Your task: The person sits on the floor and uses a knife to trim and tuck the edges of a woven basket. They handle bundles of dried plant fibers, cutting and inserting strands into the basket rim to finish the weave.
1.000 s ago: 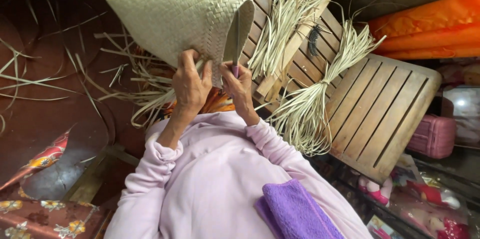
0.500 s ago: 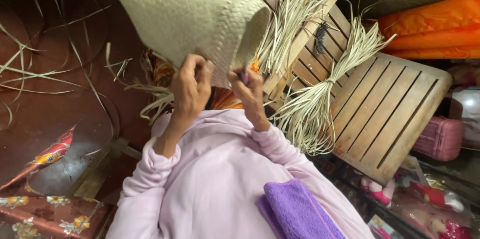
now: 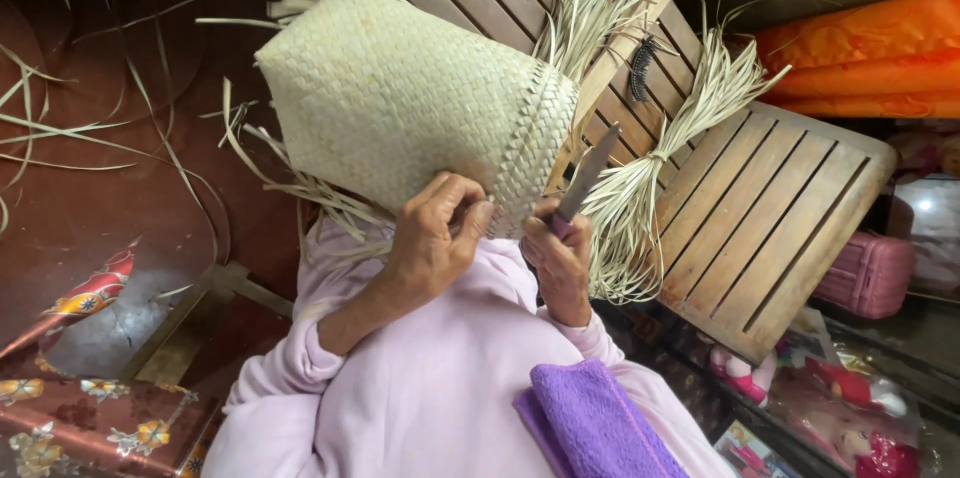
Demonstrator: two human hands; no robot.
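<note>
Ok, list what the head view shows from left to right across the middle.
Loose straw strips on the red floor → pale woven straw basket → left hand → right hand with a knife → slatted wooden board → pink ribbed box.

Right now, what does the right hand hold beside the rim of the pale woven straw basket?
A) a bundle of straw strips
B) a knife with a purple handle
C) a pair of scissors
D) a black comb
B: the right hand grips a knife with a purple handle, its blade pointing up beside the pale woven straw basket.

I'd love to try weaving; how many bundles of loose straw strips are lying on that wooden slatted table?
2: one straw bundle at the table's top edge, another beside the knife. More may hide behind the woven basket.
</note>
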